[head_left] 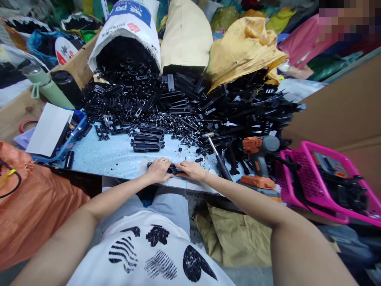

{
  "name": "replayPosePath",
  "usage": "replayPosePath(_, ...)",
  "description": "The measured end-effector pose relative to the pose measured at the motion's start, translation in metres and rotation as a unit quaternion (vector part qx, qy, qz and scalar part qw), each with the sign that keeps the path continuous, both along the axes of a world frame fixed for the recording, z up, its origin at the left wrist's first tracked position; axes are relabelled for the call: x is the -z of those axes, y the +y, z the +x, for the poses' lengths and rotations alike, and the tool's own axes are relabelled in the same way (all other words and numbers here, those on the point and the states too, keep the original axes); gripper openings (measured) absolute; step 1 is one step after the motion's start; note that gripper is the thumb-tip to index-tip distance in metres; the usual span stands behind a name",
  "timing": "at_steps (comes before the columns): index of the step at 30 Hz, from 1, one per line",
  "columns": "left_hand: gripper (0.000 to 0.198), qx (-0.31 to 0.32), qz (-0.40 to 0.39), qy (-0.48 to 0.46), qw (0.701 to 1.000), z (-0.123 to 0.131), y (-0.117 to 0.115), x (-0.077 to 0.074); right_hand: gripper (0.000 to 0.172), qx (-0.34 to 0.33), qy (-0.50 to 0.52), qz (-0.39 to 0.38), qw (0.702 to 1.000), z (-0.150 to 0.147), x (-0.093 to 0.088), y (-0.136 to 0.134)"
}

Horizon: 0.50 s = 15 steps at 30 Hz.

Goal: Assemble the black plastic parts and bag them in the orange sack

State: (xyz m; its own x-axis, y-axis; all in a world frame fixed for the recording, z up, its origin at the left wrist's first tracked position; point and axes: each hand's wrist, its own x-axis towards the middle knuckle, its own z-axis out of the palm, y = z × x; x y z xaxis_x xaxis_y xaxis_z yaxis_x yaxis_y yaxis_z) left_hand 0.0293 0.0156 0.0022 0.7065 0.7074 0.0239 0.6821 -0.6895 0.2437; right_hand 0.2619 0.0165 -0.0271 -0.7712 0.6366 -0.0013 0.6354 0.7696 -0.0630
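Both hands meet at the front edge of the blue table, closed around one black plastic part (173, 169). My left hand (160, 170) grips its left side, and a dark end pokes out past the fingers. On the other side my right hand (192, 171) presses on the part with the fingers near the middle. Most of the part is hidden under the hands. Just beyond lies a small stack of long black plastic assemblies (148, 139). To the right a hammer (218, 155) rests with its head pointing away.
Heaps of loose black parts (125, 101) spill from a white sack (131, 29) and a yellow sack (244, 47). An orange cordless drill (258, 159) stands at right beside a pink basket (309, 159). At left are a blue tray (79, 127) and a green bottle (49, 87). Another person's pink sleeve (306, 39) shows behind.
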Motion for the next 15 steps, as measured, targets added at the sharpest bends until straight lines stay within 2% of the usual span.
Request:
replayPosePath(5, 0.052, 0.078, 0.040, 0.046, 0.995, -0.021, -0.003, -0.010, 0.062, 0.154, -0.006, 0.035, 0.987, 0.000, -0.012, -0.017)
replayPosePath(7, 0.046, 0.092, 0.022, 0.037, 0.995, -0.031, 0.001, -0.013, 0.063, 0.160, -0.010, 0.030, 0.987, -0.005, -0.018, -0.024)
replayPosePath(9, 0.039, 0.073, -0.017, 0.027, 0.997, -0.040, 0.006, -0.016, 0.064, 0.144, 0.013, 0.009, 0.989, -0.012, -0.025, -0.029)
replayPosePath(12, 0.045, 0.048, -0.067, 0.016, 0.996, -0.048, 0.014, -0.017, 0.064, 0.111, 0.066, -0.060, 0.990, -0.025, -0.038, -0.034)
replayPosePath(15, 0.049, -0.009, -0.057, 0.019, 0.998, -0.049, 0.015, -0.017, 0.061, 0.132, 0.052, -0.098, 0.985, -0.040, -0.053, -0.038)
